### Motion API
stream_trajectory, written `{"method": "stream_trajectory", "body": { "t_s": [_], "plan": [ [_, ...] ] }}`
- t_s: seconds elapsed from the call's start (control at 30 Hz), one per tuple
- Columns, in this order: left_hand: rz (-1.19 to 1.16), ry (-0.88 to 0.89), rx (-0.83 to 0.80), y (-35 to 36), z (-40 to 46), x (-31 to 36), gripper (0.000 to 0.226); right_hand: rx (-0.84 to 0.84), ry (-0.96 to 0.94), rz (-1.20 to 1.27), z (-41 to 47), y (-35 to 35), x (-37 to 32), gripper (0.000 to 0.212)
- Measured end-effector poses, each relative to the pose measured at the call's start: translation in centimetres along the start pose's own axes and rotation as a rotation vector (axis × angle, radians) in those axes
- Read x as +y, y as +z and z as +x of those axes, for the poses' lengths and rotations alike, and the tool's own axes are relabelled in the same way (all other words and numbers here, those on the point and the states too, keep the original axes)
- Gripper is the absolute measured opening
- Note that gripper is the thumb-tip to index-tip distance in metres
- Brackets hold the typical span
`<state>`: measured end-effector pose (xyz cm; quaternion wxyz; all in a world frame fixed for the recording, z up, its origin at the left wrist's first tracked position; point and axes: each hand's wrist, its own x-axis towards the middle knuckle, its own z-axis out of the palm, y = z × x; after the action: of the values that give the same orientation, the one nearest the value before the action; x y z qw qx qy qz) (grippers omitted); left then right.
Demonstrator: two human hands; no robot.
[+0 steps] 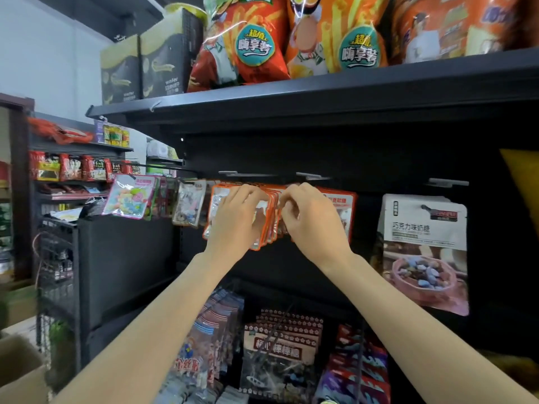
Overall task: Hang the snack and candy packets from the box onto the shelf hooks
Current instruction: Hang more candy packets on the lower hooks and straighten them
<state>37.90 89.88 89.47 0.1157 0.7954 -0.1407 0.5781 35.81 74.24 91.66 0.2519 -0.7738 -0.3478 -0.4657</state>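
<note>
Hands up at the hook rail — both working the same bunch of orange packets in the middle of the dark shelf. Left hand is laid against the front of the stack, fingers curled over its top edge, gripping it; my read is that it steadies the bunch and keeps the packets square so their hang-holes line up. Right hand sits just beside it, fingers bent in and pinching at the packets' top right corner, right under the hook — likely feeding a hole onto the prong, though the hole and the prong tip are hidden behind the knuckles. Whether the bunch already hangs or is carried by the hands, I cannot tell.

More orange packets of the same kind hang behind the right hand, so these are going with their own kind. Left along the rail hang a pink candy bag and a clear one; to the right, a grey-and-pink pouch hangs well apart. Box shows at the lower left corner — near the person's left side, in easy reach for the next grab. Its contents are out of view.

Next call, I'd say: slide the stack back on the prong, then let go gently so nothing swings off.
</note>
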Motion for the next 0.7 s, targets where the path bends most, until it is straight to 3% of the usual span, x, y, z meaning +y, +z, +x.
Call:
{"method": "stream_trajectory", "body": {
  "t_s": [0.1,0.2,0.3,0.4,0.5,0.7],
  "plan": [
    [-0.006,-0.043,-0.023,-1.2,-0.8,-2.8,0.04,-0.052,0.008,-0.026,0.4,2.2,-1.5,0.021],
    [-0.084,-0.109,-0.107,-2.5,-0.8,-5.7,0.059,-0.118,0.119,-0.012,1.4,4.6,-2.2,0.045],
    [-0.088,-0.118,-0.332,-3.2,-0.1,-8.1,0.093,-0.215,0.186,-0.1,2.3,6.9,-2.2,0.069],
    [0.013,-0.022,-0.523,-2.8,1.0,-9.8,0.112,-0.289,0.261,-0.187,3.3,8.3,-1.9,0.084],
    [0.043,0.051,-0.563,-2.2,2.1,-10.8,0.119,-0.371,0.327,-0.219,4.5,8.6,-1.9,0.092],
    [0.004,0.061,-0.539,-0.2,2.8,-11.3,0.119,-0.421,0.355,-0.284,5.7,8.9,-1.6,0.088]
  ]
}}
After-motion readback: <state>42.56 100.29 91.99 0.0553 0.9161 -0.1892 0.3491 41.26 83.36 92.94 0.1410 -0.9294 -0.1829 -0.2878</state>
